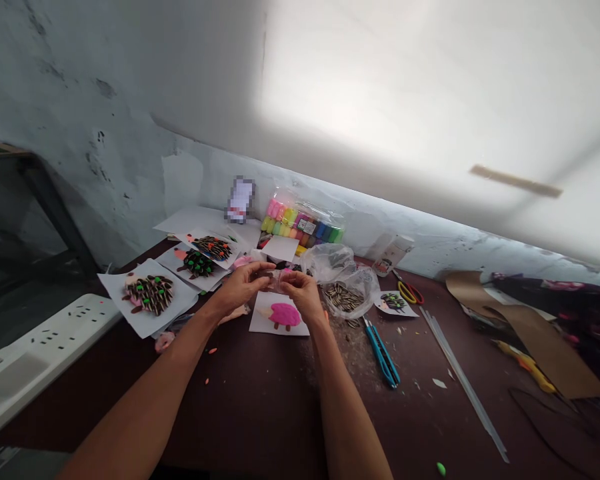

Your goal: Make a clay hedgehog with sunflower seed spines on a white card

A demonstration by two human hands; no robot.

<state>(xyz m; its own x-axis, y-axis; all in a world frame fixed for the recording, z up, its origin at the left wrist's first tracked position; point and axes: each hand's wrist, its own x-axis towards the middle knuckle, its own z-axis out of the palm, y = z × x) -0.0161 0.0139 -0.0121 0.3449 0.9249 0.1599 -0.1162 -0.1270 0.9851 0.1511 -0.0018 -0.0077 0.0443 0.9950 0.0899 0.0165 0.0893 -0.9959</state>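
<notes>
Fingers of the left hand (240, 287) and the right hand (297, 293) come close together and pinch a small pinkish piece (279, 281), but it is too small to tell its material. It is above a white paper sheet (265, 319) with a pink clay shape (285, 315) on it, and just right of the hands lies a clear plastic bag (343, 280) of sunflower seeds, with blue scissors (381, 353) nearer on the dark table (260, 407). To the far left lie paper sheets (149, 313) with seed-covered hedgehogs, and a pack of coloured clay (300, 223) stands against the far wall (130, 133).
</notes>
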